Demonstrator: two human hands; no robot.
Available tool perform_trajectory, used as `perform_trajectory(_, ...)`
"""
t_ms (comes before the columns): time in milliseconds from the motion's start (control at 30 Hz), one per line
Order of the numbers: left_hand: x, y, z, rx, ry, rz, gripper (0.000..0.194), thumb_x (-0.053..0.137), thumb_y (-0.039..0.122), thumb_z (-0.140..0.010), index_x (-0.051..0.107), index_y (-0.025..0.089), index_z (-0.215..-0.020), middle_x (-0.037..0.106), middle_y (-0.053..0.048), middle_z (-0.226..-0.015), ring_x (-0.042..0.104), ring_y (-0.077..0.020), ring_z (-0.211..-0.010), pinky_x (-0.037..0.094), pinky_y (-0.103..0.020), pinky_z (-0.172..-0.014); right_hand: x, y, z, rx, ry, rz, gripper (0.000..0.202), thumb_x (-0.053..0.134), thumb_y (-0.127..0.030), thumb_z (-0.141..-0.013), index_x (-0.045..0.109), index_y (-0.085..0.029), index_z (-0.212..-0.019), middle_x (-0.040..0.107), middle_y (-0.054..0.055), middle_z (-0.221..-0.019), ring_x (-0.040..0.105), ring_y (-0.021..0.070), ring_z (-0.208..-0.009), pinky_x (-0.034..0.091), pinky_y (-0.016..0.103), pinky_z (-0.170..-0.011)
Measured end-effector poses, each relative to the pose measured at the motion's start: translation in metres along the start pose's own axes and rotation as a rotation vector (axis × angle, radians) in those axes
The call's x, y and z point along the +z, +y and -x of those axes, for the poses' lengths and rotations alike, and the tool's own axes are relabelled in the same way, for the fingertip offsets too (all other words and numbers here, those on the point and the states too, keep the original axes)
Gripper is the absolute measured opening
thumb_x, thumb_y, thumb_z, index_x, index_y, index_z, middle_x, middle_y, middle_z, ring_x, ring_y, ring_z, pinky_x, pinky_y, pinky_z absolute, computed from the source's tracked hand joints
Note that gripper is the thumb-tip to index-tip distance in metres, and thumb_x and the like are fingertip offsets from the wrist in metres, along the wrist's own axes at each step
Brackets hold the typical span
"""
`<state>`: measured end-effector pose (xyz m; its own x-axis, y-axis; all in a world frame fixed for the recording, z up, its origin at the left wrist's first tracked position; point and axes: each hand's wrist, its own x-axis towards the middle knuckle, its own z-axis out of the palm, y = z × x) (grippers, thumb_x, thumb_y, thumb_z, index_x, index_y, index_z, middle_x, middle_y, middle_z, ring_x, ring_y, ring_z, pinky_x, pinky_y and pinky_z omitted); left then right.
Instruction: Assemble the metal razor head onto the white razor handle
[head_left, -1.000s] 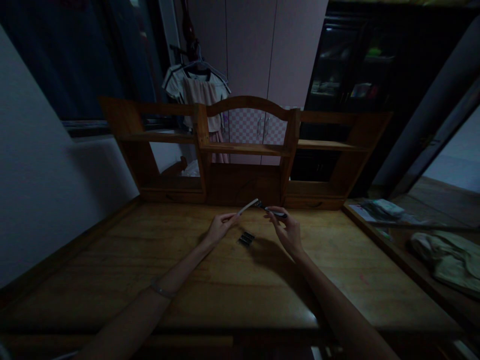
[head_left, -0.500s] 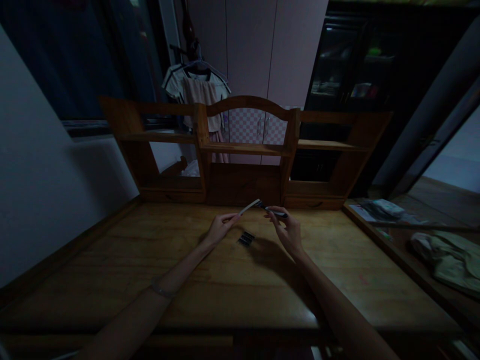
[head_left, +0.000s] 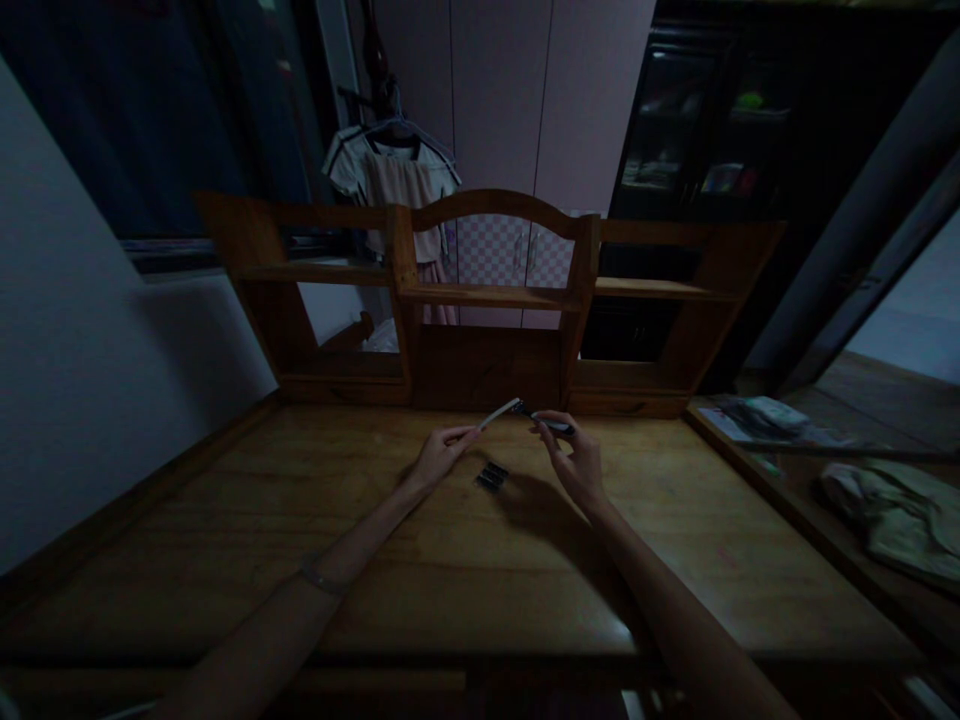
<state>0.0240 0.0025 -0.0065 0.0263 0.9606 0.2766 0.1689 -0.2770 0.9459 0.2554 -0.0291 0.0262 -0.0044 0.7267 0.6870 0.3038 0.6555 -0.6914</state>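
Observation:
My left hand (head_left: 439,456) is closed in a pinch on the lower end of a thin pale strip (head_left: 498,412), which slants up to the right above the table. Between the fingers and thumb of my right hand (head_left: 574,455) is a slim tool with a dark and light handle (head_left: 559,427); its small dark head points left and meets the strip's upper end. The exact kind of tool is too small and dim to tell. Below and between my hands, several small black pieces (head_left: 492,476) lie in a neat row on the wooden tabletop (head_left: 360,560).
A wooden shelf unit (head_left: 491,296) stands along the table's back edge. Beyond it hang clothes (head_left: 401,185) in front of pink cabinet doors (head_left: 499,100). On a lower surface at right lie papers in plastic (head_left: 772,418) and a crumpled light cloth (head_left: 900,520).
Almost nothing differs. Both hands hold the same pose, with the strip and the tool's head still meeting; the view has shifted very slightly.

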Motion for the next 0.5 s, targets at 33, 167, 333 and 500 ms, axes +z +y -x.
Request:
perform_trajectory(33, 0.0001, -0.0001, -0.0001, -0.007, 0.007, -0.007, 0.043, 0.067, 0.046, -0.072, 0.073, 0.013, -0.098, 0.074, -0.008, -0.085, 0.065, -0.0255, -0.090, 0.049, -0.032, -0.077, 0.0001, -0.0002, 0.0001, -0.006, 0.000, 0.010, 0.022, 0.053, -0.034, -0.089, 0.062, -0.022, -0.104, 0.069, 0.006, -0.097, 0.067, 0.0204, -0.086, 0.053, 0.033, -0.078)
perform_trajectory(167, 0.0001, -0.0030, -0.0013, -0.021, 0.013, 0.005, 0.044, 0.068, 0.047, -0.071, 0.073, 0.014, -0.098, 0.073, -0.009, -0.090, 0.065, -0.0259, -0.092, 0.049, -0.033, -0.079, 0.0004, -0.0003, 0.0006, -0.013, 0.011, 0.034, 0.021, 0.054, -0.033, -0.089, 0.062, -0.022, -0.104, 0.069, 0.007, -0.096, 0.067, 0.0204, -0.087, 0.052, 0.033, -0.079)
perform_trajectory(333, -0.0006, -0.0057, -0.0028, 0.008, 0.009, 0.026, 0.044, 0.066, 0.048, -0.073, 0.072, 0.013, -0.099, 0.071, -0.010, -0.103, 0.063, -0.0252, -0.099, 0.045, -0.035, -0.090, -0.0009, 0.0013, 0.0004, 0.004, 0.029, 0.045, 0.022, 0.054, -0.033, -0.089, 0.062, -0.022, -0.105, 0.068, 0.007, -0.097, 0.066, 0.0204, -0.087, 0.052, 0.034, -0.080)
perform_trajectory(500, 0.0007, 0.0009, 0.0002, -0.008, 0.006, 0.036, 0.042, 0.067, 0.047, -0.071, 0.073, 0.014, -0.097, 0.071, -0.010, -0.101, 0.063, -0.0248, -0.096, 0.045, -0.034, -0.087, -0.0009, 0.0032, 0.0001, -0.001, 0.017, 0.033, 0.022, 0.054, -0.033, -0.088, 0.062, -0.022, -0.105, 0.068, 0.007, -0.099, 0.066, 0.0207, -0.089, 0.052, 0.034, -0.080)
